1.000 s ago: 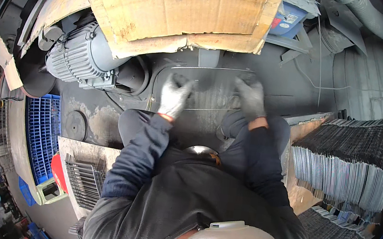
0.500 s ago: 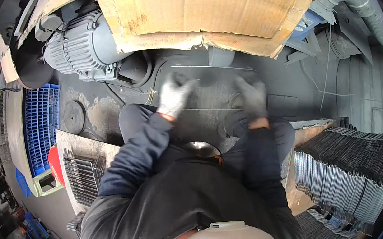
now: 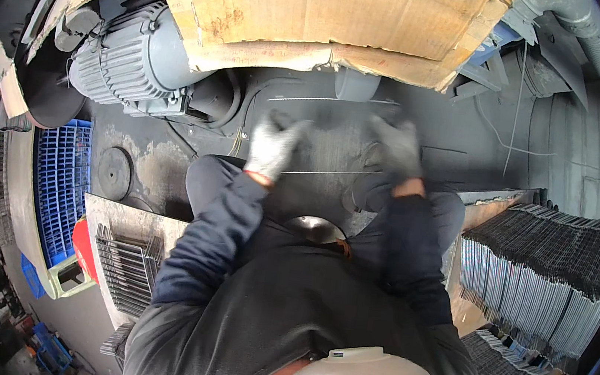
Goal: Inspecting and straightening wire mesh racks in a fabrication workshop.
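So there's a thin wire frame (image 3: 332,173) stretched between two gloved hands, right in front of the person's knees. Left hand (image 3: 273,145) is on one end, right hand (image 3: 398,149) on the other, and the fingers on both look curled in, gripping it, though the tips are a blurry mess. Two thin pale long edges are about all that shows of it. As for writing: the big cardboard sheet (image 3: 329,11) up top has faint marks along its left side, way too small to make out. Off left there's a grey ribbed motor (image 3: 122,53) and a blue plastic crate (image 3: 64,188). Tall stack of wire racks (image 3: 527,290) on the right, packed tight.
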A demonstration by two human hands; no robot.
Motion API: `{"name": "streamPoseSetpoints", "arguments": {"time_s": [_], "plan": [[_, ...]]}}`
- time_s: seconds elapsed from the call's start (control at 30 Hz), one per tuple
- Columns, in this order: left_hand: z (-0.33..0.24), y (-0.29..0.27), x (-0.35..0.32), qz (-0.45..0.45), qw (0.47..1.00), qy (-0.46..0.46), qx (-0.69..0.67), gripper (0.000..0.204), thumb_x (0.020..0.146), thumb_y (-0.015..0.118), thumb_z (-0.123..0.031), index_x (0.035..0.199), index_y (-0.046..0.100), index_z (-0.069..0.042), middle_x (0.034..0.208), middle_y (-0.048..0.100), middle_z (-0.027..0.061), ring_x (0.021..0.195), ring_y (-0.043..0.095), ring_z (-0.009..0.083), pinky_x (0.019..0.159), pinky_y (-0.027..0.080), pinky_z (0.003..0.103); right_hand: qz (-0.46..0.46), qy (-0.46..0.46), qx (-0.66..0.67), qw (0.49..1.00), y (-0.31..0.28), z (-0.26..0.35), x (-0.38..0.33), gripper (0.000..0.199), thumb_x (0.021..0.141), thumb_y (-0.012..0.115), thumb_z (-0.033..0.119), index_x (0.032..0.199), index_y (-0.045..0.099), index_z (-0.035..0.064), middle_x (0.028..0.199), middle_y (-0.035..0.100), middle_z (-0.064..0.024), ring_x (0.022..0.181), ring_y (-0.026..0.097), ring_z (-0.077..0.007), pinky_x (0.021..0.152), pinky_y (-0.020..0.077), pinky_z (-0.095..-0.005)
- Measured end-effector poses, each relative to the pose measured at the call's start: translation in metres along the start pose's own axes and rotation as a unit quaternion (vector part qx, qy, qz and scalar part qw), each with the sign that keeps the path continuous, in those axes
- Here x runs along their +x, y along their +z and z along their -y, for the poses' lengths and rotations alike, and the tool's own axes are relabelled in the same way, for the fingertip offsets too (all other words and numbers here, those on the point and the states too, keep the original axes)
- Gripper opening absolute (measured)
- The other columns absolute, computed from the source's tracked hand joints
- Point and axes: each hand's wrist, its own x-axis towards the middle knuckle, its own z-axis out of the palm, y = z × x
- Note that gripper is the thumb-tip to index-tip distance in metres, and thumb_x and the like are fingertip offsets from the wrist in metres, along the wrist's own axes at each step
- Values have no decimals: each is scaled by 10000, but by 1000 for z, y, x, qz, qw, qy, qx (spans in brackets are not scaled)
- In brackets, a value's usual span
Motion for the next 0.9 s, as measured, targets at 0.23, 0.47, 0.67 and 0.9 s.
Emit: {"name": "streamPoseSetpoints", "arguments": {"time_s": [0.23,0.47,0.67,0.9], "plan": [[-29,-10,4,34,989,-128,72,389,910,879,-292,931,630,6,731,684,74,567,628,148,511,498,293,39,44,-40,997,-14,-13,-1,340,980,716,132,1293,689,3,1085,730,-58,950,671,-174,858,545,-329],[-39,26,-5,97,987,-126,7,479,872,895,-334,1014,656,57,790,675,70,677,608,128,601,510,320,-6,55,19,998,-59,11,-65,455,972,757,176,1369,668,-28,1231,747,-106,1076,698,-192,965,557,-343],[-58,-81,-20,98,970,-160,-156,194,1030,685,-86,1198,601,-39,934,719,98,727,729,187,584,638,333,93,76,42,992,23,3,-47,342,1020,744,232,1279,725,11,973,747,-46,898,695,-156,858,566,-351],[-71,21,-6,298,934,-171,-102,289,1012,742,-212,1172,634,4,872,713,90,702,709,167,586,602,316,-59,62,125,988,-72,18,-89,364,1007,696,168,1330,707,-1,1142,747,-74,1014,686,-168,924,548,-302]]}}
